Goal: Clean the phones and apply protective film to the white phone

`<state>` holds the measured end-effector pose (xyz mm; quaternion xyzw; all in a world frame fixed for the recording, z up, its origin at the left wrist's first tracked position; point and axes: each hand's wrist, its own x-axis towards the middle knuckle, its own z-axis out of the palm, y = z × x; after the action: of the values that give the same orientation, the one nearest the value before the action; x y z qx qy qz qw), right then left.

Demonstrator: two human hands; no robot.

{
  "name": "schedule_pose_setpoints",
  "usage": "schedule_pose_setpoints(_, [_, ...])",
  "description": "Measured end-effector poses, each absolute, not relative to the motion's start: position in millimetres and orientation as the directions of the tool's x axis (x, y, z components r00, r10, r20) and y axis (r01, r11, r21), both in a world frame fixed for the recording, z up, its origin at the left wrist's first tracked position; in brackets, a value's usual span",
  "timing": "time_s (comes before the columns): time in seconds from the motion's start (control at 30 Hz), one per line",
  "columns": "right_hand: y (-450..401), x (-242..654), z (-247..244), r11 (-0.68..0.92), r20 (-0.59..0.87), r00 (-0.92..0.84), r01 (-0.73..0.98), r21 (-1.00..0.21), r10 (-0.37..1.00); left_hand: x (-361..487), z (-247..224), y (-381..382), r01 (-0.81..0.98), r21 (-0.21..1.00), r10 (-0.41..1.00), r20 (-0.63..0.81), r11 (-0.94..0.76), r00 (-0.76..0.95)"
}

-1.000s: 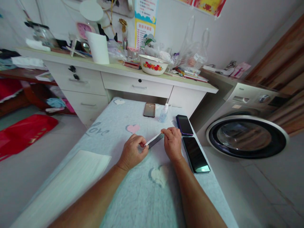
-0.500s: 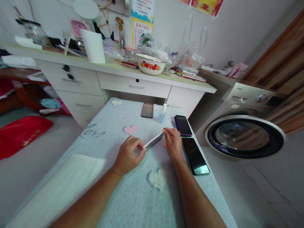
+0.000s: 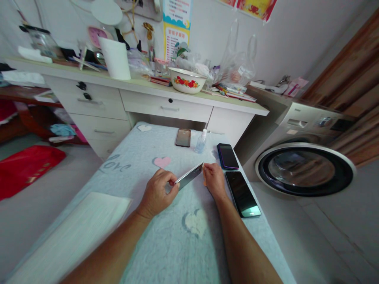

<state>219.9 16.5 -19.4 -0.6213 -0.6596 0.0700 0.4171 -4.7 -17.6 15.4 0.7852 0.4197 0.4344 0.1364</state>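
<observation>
In the head view, your left hand [image 3: 158, 193] pinched one end of a slim, pale-edged, dark-faced phone [image 3: 191, 176], tilted on your side of the clear bottle [image 3: 201, 142]; your right hand [image 3: 214, 179] gripped an orange scrap [image 3: 204, 182] at the phone's other end. Beyond the bottle sat a round flowered bowl [image 3: 187, 82], contents hidden; beneath, soft-looking bluish cloth [image 3: 151, 236].

The bare left forearm [image 3: 114, 246] points toward two o'clock; the left hand [image 3: 158, 193] is curled, thumb and forefinger pinching. The bare right forearm [image 3: 238, 240] slants toward eleven o'clock, the right hand [image 3: 214, 180] bent, fingertips gathered toward ten o'clock.
</observation>
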Motion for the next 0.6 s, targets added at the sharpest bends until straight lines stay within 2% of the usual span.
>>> schedule_pose_setpoints(0.13, [14.7,218.4,-18.1,0.142,0.415,0.096,0.85,-0.507,0.905,-7.1,14.5,-16.6,0.547,0.582,0.783,0.566,-0.602,0.259])
schedule_pose_setpoints(0.23, [13.5,217.2,-16.4,0.104,0.384,0.119,0.852,-0.513,0.916,-9.2,13.8,-15.2,0.555,0.585,0.79,0.558,-0.592,0.255])
schedule_pose_setpoints(0.37, [14.7,218.3,-17.1,0.124,0.362,0.192,0.712,-0.691,0.912,-10.5,13.4,-13.7,0.566,0.593,0.807,0.531,-0.572,0.259])
schedule_pose_setpoints(0.5, [16.6,218.6,-18.6,0.163,0.309,0.28,0.441,-0.882,0.909,-10.8,12.7,-13.4,0.564,0.596,0.809,0.523,-0.572,0.268])
schedule_pose_setpoints(0.6, [16.4,216.7,-18.1,0.168,0.252,0.302,0.278,-0.946,0.919,-11.5,11.5,-13.5,0.559,0.598,0.808,0.525,-0.574,0.269])
